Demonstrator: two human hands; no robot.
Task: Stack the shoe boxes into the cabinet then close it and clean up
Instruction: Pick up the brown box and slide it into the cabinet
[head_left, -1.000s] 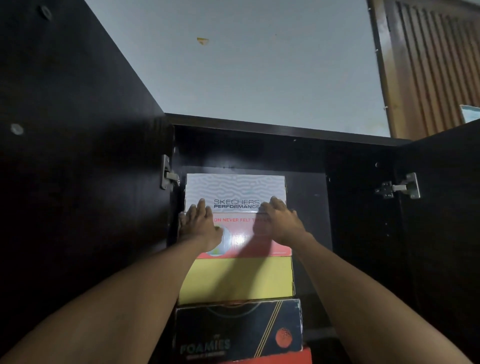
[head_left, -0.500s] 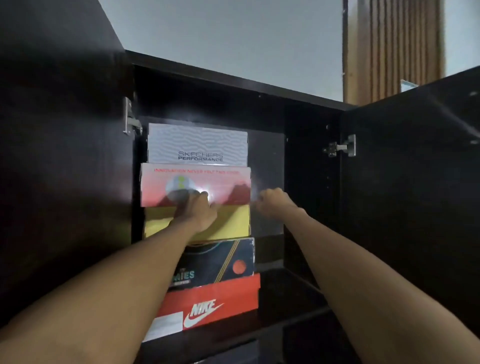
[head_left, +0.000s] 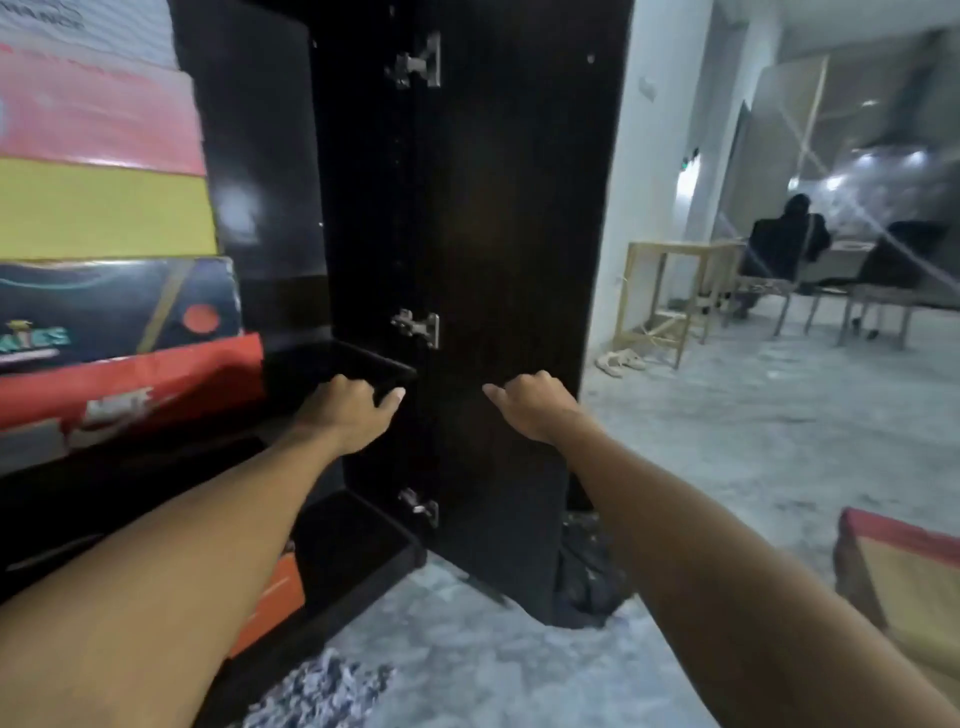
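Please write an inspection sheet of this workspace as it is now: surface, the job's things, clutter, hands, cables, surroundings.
Surface: grey floor, speckled; dark cabinet shelf beside the stack.
Job's things: shoe boxes stacked in the cabinet: red Nike box lowest, dark blue box, yellow box, pink-red box; right cabinet door open.
Clutter: orange box low in the cabinet; red-edged box on the floor at right; sandals.
Hands: left hand at the shelf edge; right hand loosely curled before the door, contact unclear.
Cables: nothing seen.
Surroundings: wooden table, seated person, chairs.
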